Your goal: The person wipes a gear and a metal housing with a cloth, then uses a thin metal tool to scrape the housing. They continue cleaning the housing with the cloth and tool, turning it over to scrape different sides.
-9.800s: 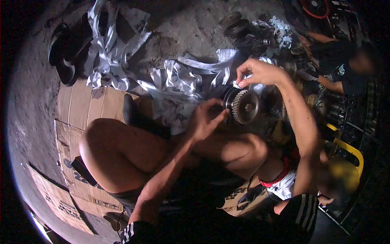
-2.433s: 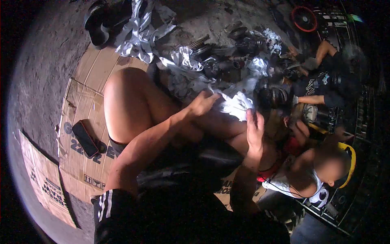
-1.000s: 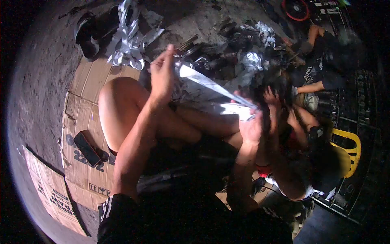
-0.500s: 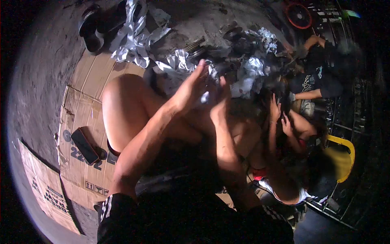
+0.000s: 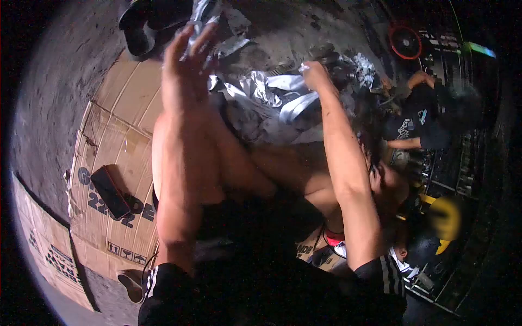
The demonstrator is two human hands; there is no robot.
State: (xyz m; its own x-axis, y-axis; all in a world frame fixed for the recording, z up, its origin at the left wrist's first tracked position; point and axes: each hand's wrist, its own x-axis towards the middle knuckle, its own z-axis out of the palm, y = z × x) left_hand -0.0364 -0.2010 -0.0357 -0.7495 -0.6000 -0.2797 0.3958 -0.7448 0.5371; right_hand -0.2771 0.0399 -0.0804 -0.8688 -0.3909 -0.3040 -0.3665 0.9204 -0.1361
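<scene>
L hand [image 5: 185,73], grip apart, hung nr white rags [image 5: 203,10]; R hand [image 5: 316,76] had grip pinched on cloth bit [image 5: 304,68], prob. best moved gently w/o snags.

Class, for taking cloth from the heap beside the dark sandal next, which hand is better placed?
Probably the left hand: its spread fingers overlap the white heap in view. The right hand is farther off, apparently pinching a white scrap.

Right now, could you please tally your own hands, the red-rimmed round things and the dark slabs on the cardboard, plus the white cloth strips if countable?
Hands (left hand, right hand): 2
Red-rimmed round thing: 1
Dark slab: 1
Total: 4
White cloth strips: too tangled to count
</scene>
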